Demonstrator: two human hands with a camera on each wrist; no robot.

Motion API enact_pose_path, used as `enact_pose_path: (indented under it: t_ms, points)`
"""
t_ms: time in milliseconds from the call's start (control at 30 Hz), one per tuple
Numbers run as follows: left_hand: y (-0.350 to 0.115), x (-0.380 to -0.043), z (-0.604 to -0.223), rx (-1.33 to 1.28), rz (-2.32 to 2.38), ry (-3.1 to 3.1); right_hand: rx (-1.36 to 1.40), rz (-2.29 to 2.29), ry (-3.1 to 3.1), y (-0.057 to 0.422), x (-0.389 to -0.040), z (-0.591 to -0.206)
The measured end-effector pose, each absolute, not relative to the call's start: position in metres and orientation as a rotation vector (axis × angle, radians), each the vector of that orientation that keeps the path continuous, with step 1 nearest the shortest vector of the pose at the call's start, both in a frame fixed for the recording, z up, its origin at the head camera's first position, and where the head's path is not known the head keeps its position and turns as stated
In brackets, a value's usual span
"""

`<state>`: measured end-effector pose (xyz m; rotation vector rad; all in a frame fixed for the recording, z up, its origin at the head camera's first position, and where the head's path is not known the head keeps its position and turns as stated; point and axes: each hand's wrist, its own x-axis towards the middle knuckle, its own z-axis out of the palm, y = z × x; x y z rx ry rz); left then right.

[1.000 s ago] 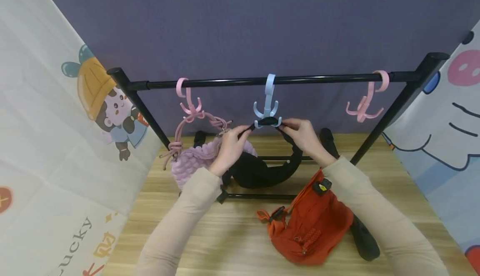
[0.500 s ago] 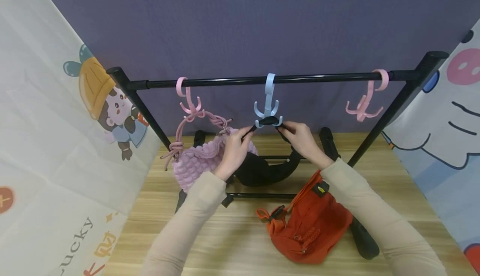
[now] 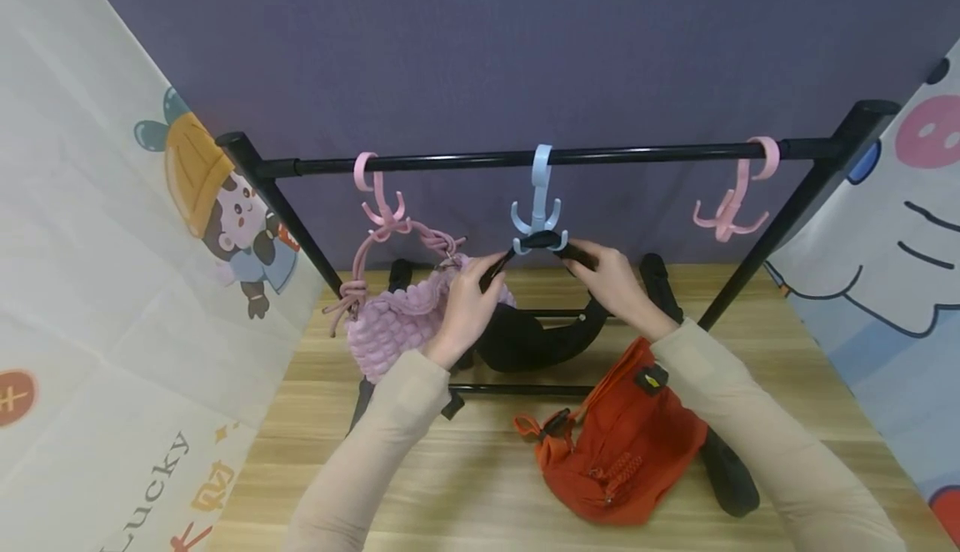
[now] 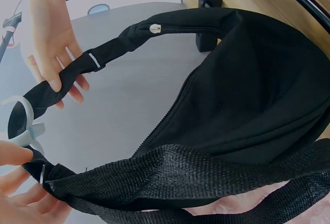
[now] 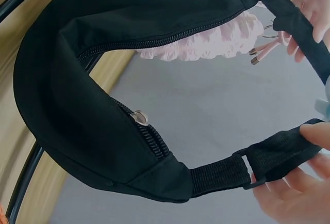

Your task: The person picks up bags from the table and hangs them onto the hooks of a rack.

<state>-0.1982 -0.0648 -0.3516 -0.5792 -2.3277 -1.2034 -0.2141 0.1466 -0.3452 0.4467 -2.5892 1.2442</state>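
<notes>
A black waist bag (image 3: 525, 342) hangs by its strap from the light blue hook (image 3: 540, 202) in the middle of the rail. My left hand (image 3: 468, 298) pinches the strap just left of the hook, and my right hand (image 3: 611, 281) pinches it on the other side. In the left wrist view the strap (image 4: 77, 69) loops over a prong of the hook (image 4: 27, 126). The right wrist view shows the bag's zip pull (image 5: 139, 117) and my right fingers and thumb around the strap by a buckle (image 5: 249, 171).
A lilac puffy bag (image 3: 390, 327) hangs from the left pink hook (image 3: 385, 210). Another pink hook (image 3: 727, 210) is at the rail's right. A red-orange bag (image 3: 630, 452) lies on the wooden floor (image 3: 465, 485) in front of the black rack (image 3: 450, 162).
Both hands stay beside the hook with the strap held. My left hand has moved slightly right, and the black bag has shifted a little with it. The view has barely moved.
</notes>
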Motion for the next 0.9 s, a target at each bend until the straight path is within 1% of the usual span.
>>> enact_pose_path:
  t_ms: [400, 733, 900]
  points:
    - [-0.067, -0.190, -0.357, -0.593, -1.210, -2.268, 0.479, 1.212, -2.667, 0.160, -0.206, -0.343]
    - [-0.067, -0.182, -0.362, -0.573, -1.203, -2.210, 0.455, 1.249, -2.677, 0.174, -0.200, -0.344]
    - [-0.064, -0.178, -0.367, -0.640, -1.148, -2.068, 0.452, 1.264, -2.646, 0.181, -0.198, -0.348]
